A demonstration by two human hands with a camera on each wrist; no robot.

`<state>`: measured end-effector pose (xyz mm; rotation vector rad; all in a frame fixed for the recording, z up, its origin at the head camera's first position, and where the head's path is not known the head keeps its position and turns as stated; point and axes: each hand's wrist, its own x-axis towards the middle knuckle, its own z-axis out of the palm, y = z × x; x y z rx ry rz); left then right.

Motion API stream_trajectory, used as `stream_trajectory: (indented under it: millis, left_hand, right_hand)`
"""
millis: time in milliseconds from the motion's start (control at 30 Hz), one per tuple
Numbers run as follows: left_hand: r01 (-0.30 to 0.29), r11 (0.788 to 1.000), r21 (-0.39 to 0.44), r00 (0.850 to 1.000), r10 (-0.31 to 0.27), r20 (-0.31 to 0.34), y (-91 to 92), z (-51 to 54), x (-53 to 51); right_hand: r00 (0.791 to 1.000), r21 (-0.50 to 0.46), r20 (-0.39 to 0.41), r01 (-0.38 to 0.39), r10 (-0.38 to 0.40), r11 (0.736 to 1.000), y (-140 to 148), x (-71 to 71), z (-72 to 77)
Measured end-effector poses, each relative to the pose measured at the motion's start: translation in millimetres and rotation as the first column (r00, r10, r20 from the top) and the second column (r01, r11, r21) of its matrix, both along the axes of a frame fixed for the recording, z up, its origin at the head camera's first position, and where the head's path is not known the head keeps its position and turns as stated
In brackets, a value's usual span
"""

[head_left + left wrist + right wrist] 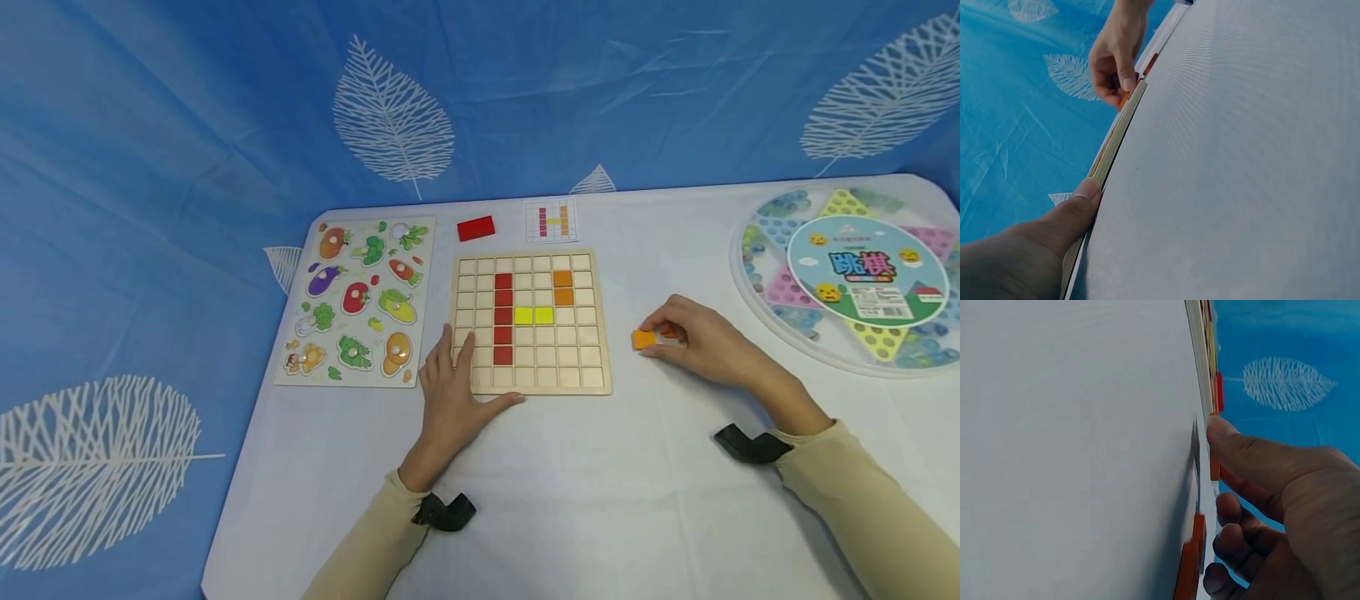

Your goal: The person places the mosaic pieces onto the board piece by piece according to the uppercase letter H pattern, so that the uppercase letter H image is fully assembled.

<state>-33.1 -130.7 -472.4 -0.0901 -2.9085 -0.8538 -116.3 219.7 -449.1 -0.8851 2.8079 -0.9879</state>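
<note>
A wooden grid board (535, 382) lies in the middle of the table. On it are a column of several red square tiles (502, 317), two yellow tiles (533, 316) side by side and two orange tiles (562, 287) at upper right. My left hand (452, 400) rests at the board's lower left corner, fingers spread, its thumb (1072, 215) against the near edge. Right of the board, my right hand (697, 337) pinches an orange tile (1214, 450) between thumb and forefinger. More orange tiles (1187, 572) stand under that hand, partly hidden from the head view.
Behind the board lie a red block (476, 228) and a small pattern card (551, 221). A vegetable puzzle board (360, 325) is at the left. At the far right stands a round, clear-lidded game box (862, 271). A blue leaf-print cloth (525, 92) hangs behind the white-covered table.
</note>
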Motion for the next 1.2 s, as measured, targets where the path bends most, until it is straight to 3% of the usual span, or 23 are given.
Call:
stream_trajectory:
  millis: [300,533,833,1200]
  left_hand:
    - [-0.002,1.000,0.005,1.000,0.002,-0.001,-1.9,-1.0,1.2]
    - [-0.002,1.000,0.003,1.000,0.002,0.009,-1.0,-3.4,3.2]
    - [0.012,1.000,-0.017,1.000,-0.012,0.001,1.3,-1.1,2.5]
    - [0.002,1.000,-0.014,1.000,-0.002,0.011,-0.8,0.3,0.4]
  right_hand:
    - [0.995,0.060,0.098,-0.021,0.015,0.998,-51,-10.0,10.5]
    - [0.995,0.033,0.101,-0.011,0.008,0.999,-86,-26.1,12.6]
    - [0.987,0.085,0.155,0.027,-0.040,0.996,-97,-37.3,9.1]
    - [0.987,0.112,0.159,0.021,-0.039,0.993,-101,-40.1,10.5]
